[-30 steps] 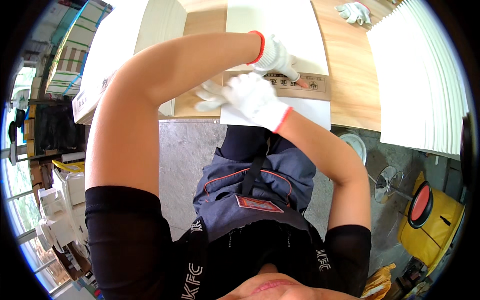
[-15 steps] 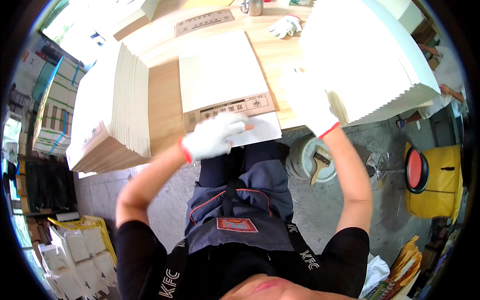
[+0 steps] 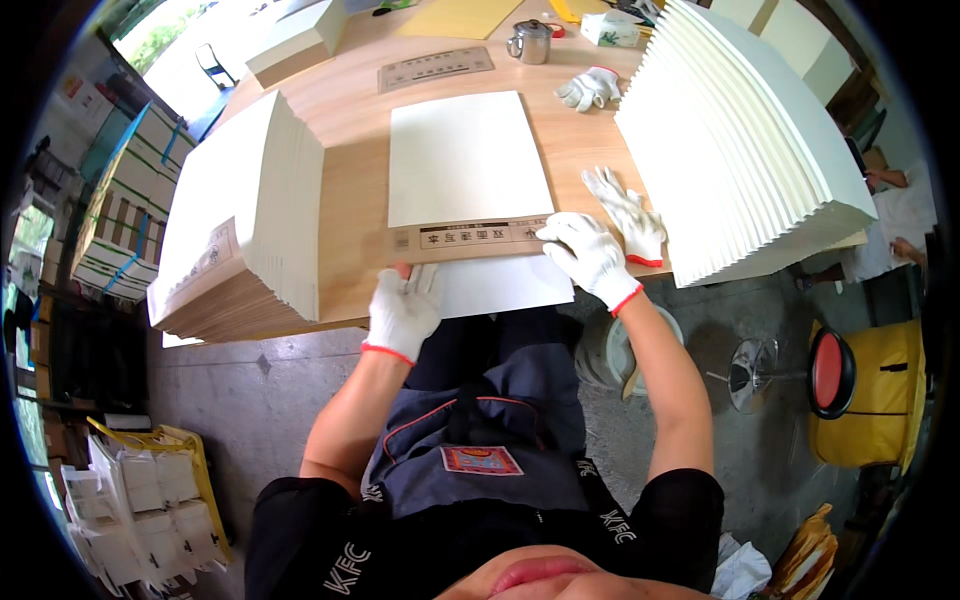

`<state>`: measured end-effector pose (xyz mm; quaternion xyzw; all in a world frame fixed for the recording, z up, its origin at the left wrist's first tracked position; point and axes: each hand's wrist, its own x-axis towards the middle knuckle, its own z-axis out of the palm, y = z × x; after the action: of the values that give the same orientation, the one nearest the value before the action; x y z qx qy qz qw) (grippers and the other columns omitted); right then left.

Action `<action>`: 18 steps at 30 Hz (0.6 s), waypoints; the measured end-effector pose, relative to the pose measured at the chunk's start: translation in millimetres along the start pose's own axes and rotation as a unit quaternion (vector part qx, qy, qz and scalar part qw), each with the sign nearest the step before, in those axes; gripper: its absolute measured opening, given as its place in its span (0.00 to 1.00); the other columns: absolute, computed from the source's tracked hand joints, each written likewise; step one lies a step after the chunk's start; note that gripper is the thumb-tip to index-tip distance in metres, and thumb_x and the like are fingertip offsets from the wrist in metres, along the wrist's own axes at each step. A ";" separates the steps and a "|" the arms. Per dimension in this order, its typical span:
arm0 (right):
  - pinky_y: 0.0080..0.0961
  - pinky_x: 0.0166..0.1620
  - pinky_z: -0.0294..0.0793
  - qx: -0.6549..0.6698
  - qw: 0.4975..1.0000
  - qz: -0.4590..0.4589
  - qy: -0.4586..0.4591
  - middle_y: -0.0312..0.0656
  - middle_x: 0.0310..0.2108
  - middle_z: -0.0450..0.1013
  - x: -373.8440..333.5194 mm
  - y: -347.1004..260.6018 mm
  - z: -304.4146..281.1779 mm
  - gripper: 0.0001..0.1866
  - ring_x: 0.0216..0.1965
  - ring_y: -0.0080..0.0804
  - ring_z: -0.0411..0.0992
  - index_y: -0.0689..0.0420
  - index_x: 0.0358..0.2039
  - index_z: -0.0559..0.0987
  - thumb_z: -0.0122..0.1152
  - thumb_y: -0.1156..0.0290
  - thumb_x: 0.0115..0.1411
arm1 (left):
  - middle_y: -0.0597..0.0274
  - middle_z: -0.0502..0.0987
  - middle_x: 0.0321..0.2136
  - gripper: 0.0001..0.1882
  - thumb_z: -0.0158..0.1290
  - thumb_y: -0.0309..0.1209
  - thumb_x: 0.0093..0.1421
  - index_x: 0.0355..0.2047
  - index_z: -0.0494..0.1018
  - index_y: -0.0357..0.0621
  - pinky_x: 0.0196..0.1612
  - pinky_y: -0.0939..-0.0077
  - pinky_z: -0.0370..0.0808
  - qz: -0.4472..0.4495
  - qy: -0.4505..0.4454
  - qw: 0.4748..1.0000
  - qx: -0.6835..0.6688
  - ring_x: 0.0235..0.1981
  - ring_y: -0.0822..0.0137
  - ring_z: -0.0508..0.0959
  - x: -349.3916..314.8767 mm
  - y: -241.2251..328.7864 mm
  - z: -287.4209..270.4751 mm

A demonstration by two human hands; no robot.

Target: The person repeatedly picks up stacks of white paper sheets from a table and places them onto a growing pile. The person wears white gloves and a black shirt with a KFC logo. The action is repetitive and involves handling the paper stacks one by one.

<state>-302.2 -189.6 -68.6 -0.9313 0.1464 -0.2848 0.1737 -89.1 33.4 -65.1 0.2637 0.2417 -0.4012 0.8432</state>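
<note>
Centrally, white panel (image 3: 470, 160): flat on table (image 3: 352, 195), brown band (image 3: 480, 240) across its near end, white sheet (image 3: 508, 288) projecting nearer.
Left hand (image 3: 403, 312): gloved, fingers extended beside the band's left end; any pinch, cannot tell.
Right hand (image 3: 590, 258): gloved, fingers half curled at the band's right end; closure hidden.
Placement: hands at opposite ends, presumably steadying the band.
Flanks: left stack (image 3: 225, 185), right stack (image 3: 740, 150), probably for easy reach.
</note>
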 end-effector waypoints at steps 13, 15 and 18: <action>0.30 0.61 0.66 0.409 0.833 0.372 -0.027 0.45 0.51 0.77 74.6 130.2 27.0 0.39 0.54 0.35 0.72 0.67 0.60 0.72 0.55 0.43 0.64 | 0.54 0.71 0.46 0.07 0.47 0.31 0.66 0.42 0.66 0.43 0.52 0.43 0.78 -0.020 -0.037 0.979 0.200 0.52 0.52 0.73 14.9 5.0 48.7; 0.28 0.59 0.68 0.399 0.833 0.353 -0.153 0.42 0.51 0.77 118.5 49.1 38.7 0.31 0.52 0.30 0.72 0.66 0.58 0.74 0.55 0.51 0.67 | 0.55 0.70 0.46 0.08 0.45 0.32 0.68 0.45 0.66 0.44 0.53 0.43 0.76 0.031 0.005 0.978 0.206 0.50 0.53 0.73 6.6 34.2 27.0; 0.20 0.53 0.72 0.559 0.773 0.298 -0.020 0.37 0.46 0.77 97.1 56.4 44.7 0.15 0.48 0.23 0.73 0.65 0.51 0.77 0.55 0.71 0.68 | 0.53 0.72 0.48 0.13 0.47 0.30 0.66 0.50 0.65 0.42 0.57 0.38 0.72 0.067 -0.052 0.975 0.205 0.53 0.52 0.73 -13.8 27.0 29.9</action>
<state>-208.8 -265.6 -79.8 -0.5852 0.2280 -0.2314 0.7430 -69.3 36.5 -27.6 0.4254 0.0920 -0.3975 0.8078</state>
